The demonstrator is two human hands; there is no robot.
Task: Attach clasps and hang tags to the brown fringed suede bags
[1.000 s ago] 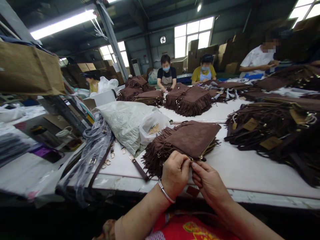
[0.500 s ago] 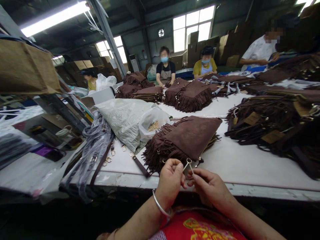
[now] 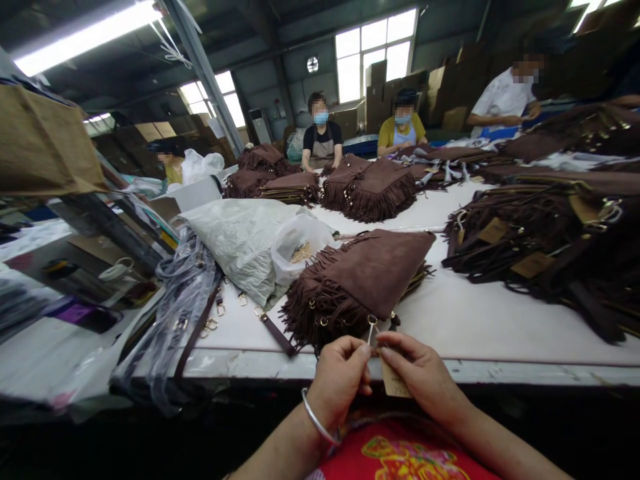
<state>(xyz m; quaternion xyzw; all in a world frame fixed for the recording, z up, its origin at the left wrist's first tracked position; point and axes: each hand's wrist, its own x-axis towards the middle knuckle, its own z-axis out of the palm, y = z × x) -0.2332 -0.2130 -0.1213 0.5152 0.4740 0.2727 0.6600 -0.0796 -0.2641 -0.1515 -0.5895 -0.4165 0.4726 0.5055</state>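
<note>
A brown fringed bag lies on top of a small pile at the table's front edge, one corner pointing toward me. From a gold ring at that corner runs a thin white string. My left hand pinches the string between thumb and fingers. Close beside it, my right hand is closed on the string's other part, and a tan paper hang tag hangs under its fingers. The tag is partly hidden by the right hand.
Left of the bag are a clear plastic bag of tags, a grey sack and plastic-wrapped straps. Tagged fringed bags are heaped at the right. More brown bags lie farther back, where several people sit or stand.
The tan tag now shows below my right hand. Both hands have shifted slightly, still at the ring, and the string's two strands look closer together. The whole view has moved a little.
</note>
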